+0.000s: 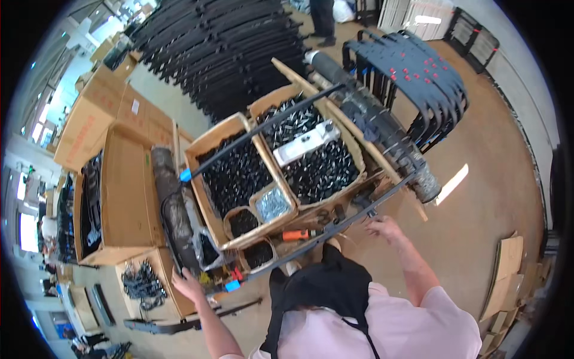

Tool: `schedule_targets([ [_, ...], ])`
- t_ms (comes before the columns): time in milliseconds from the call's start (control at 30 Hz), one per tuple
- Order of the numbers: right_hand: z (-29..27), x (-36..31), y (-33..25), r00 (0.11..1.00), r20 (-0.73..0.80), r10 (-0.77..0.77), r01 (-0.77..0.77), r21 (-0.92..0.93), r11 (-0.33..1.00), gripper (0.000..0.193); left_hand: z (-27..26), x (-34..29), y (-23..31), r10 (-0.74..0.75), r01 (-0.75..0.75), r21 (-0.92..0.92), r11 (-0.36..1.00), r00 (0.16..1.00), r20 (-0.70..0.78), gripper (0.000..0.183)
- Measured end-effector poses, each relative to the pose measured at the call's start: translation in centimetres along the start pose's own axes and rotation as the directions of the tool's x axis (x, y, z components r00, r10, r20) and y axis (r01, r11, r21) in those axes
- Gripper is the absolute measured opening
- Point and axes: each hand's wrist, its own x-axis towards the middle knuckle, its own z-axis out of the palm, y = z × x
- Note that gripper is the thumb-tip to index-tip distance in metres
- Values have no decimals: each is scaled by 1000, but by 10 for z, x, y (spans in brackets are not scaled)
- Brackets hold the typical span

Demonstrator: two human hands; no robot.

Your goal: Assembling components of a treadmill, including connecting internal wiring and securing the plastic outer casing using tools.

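A black tubular metal frame (281,248) lies across cardboard boxes on the bench before me, with blue pieces on its left corners. At its left end, my left hand (189,286) is closed around the curved side bar. My right hand (385,229) is just under the near long bar, beside a small dark fitting (372,212). Its fingers are bent together, and what they pinch is too small to make out. Inside the frame's outline, two open boxes hold many small black parts (236,173); a white metal bracket (306,142) rests on the right heap.
A small tub of silvery fasteners (271,204) and an orange-handled tool (296,235) are near the front. Wrapped rolls (412,158) flank the boxes. Black frames are stacked behind (221,48) and at the far right (412,66). Large cartons (128,185) stand left.
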Motion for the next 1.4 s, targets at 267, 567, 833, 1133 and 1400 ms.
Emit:
schedule_targets([
  [267, 15, 26, 28, 995, 75, 66, -22, -486, 874, 31, -45, -154, 170, 210, -128, -402, 907, 963, 167, 10],
  [567, 60, 41, 45, 898, 440, 27, 364, -775, 517, 33, -71, -263, 163, -6, 188, -244, 951, 804, 594, 17],
  [833, 84, -43, -44, 844, 520, -130, 505, -687, 523, 34, -75, -242, 195, 369, -221, -383, 897, 852, 372, 12],
  [1133, -51, -29, -60, 634, -159, -757, 145, -937, 318, 70, 1, -183, 319, 651, -463, -469, 752, 634, 418, 22],
  [1400, -108, 127, -128, 581, -131, -803, 9, -986, 167, 85, 33, -188, 328, 460, -524, -207, 826, 415, 785, 61],
])
